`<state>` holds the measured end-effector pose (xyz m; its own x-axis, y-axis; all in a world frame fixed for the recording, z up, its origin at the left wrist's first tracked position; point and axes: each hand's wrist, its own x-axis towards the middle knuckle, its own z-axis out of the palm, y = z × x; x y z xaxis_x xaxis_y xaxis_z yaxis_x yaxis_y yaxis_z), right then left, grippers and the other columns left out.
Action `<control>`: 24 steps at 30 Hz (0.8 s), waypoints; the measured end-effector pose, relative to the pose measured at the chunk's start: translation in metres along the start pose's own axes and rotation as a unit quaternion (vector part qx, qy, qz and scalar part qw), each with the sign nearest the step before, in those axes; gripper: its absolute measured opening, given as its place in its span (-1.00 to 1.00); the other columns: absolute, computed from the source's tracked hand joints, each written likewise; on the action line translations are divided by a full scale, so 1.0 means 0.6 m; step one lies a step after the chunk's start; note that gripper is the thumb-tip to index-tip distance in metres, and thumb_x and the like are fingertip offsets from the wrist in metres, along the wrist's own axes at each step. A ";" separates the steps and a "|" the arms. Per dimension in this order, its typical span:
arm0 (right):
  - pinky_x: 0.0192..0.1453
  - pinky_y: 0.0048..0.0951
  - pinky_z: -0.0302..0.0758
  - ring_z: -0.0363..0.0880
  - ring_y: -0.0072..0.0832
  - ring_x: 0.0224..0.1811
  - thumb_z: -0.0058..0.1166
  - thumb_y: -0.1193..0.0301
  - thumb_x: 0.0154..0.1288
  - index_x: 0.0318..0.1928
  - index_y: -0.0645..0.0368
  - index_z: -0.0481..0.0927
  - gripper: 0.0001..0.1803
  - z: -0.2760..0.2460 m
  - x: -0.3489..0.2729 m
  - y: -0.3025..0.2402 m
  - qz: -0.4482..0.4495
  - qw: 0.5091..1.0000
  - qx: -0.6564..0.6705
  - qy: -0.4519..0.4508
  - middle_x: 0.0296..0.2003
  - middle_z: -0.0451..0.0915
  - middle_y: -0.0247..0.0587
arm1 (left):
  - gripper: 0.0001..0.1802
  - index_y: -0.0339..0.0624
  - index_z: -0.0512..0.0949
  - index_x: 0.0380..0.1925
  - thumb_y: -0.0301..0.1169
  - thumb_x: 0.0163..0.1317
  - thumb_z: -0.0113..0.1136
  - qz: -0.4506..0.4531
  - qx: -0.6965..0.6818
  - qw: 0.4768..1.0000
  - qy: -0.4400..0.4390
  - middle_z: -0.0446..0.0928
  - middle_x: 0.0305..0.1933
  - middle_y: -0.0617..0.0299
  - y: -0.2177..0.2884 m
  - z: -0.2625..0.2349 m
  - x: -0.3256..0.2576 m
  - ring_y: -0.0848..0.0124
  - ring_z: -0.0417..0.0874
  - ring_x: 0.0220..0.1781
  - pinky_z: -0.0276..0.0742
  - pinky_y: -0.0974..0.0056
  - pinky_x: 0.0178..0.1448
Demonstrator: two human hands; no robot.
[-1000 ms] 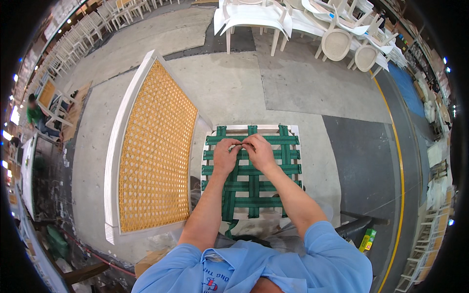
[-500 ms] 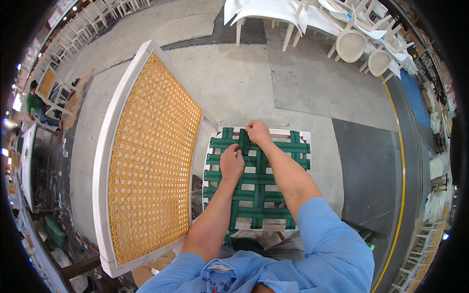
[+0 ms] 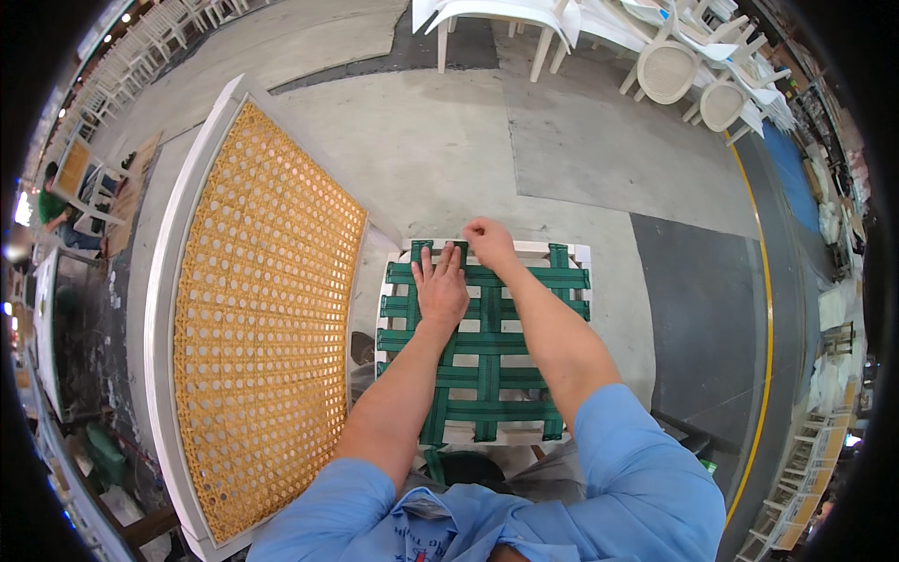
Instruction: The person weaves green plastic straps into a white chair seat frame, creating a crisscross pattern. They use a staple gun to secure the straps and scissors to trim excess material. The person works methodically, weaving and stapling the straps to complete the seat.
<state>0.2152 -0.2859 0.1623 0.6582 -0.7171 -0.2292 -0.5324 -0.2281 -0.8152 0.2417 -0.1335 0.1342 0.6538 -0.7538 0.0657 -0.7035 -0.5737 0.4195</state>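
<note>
A pale chair frame (image 3: 581, 255) has its seat opening laced with woven green webbing straps (image 3: 489, 323). At the far rail, my left hand (image 3: 440, 290) lies on the webbing with its fingers stretched out, pressing one lengthwise strap near its far end. Just right of it, my right hand (image 3: 492, 245) is closed at the far edge beside that strap's end. Whatever its fingers grip is hidden. The chair's back, a yellow cane panel (image 3: 272, 309) in a whitish wooden frame, rises on the left. Near me, a loose green strap tail (image 3: 434, 465) hangs below the seat.
White-covered tables (image 3: 506, 11) and upturned pale chairs (image 3: 667, 73) stand at the far right. Rows of chairs (image 3: 140, 51) line the far left, where another person (image 3: 56, 206) sits by a chair. A yellow line (image 3: 766, 318) runs along the floor on the right.
My left hand has gone from curled fingers on the strap to fingers spread flat over it. My right hand has stayed by the far rail. The view has shifted slightly.
</note>
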 end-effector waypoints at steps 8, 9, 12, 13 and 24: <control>-0.46 -0.62 0.35 0.36 -0.76 -0.48 0.10 0.30 0.57 0.02 0.12 0.71 -0.78 -0.291 -0.324 0.174 0.067 0.938 0.207 0.269 -0.46 0.45 -0.56 | -0.42 0.02 0.30 0.54 -0.24 0.54 -0.06 -0.004 -0.002 1.000 -0.012 0.15 0.67 0.33 0.000 0.000 -0.001 -0.10 -0.02 0.70 -0.20 -0.30 0.69; -0.46 -0.63 0.33 0.33 -0.77 -0.48 0.10 0.31 0.57 0.02 0.13 0.70 -0.78 -0.339 -0.406 0.209 0.073 0.932 0.186 0.304 -0.46 0.43 -0.57 | -0.41 0.02 0.29 0.54 -0.24 0.54 -0.06 -0.023 -0.002 0.998 -0.058 0.14 0.67 0.34 0.000 -0.001 -0.001 -0.09 -0.02 0.70 -0.21 -0.29 0.70; -0.33 -0.55 0.41 0.46 -0.69 -0.39 0.14 0.36 0.51 -0.06 0.25 0.70 -0.78 -0.450 -0.656 0.306 0.223 0.867 0.076 0.438 -0.40 0.59 -0.44 | -0.41 0.05 0.28 0.55 -0.24 0.54 -0.06 -0.007 0.004 1.000 -0.019 0.15 0.66 0.34 0.003 -0.005 -0.002 -0.09 -0.02 0.70 -0.21 -0.28 0.70; -0.18 -0.47 0.50 0.53 -0.60 -0.32 0.18 0.36 0.47 -0.07 0.32 0.69 -0.76 -0.472 -0.742 0.335 0.241 0.847 -0.077 0.468 -0.37 0.65 -0.32 | -0.41 0.05 0.28 0.54 -0.23 0.54 -0.06 -0.026 0.002 0.998 -0.060 0.15 0.66 0.34 0.005 -0.006 -0.002 -0.08 -0.02 0.70 -0.20 -0.28 0.70; -0.14 -0.21 0.56 0.69 -0.23 -0.23 0.26 0.39 0.25 -0.03 0.39 0.68 -0.65 -0.415 -1.083 0.476 0.486 0.760 0.026 0.432 -0.25 0.71 -0.07 | -0.36 0.12 0.28 0.54 -0.17 0.48 0.03 -0.021 0.016 0.996 -0.090 0.08 0.67 0.39 0.018 -0.041 0.006 -0.11 -0.04 0.69 -0.11 -0.39 0.65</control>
<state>-0.4969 -0.0491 0.2110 -0.6384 -0.7000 -0.3202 -0.5074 0.6955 -0.5088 0.2435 -0.1347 0.1611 0.6236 -0.7731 -0.1159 -0.6875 -0.6129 0.3895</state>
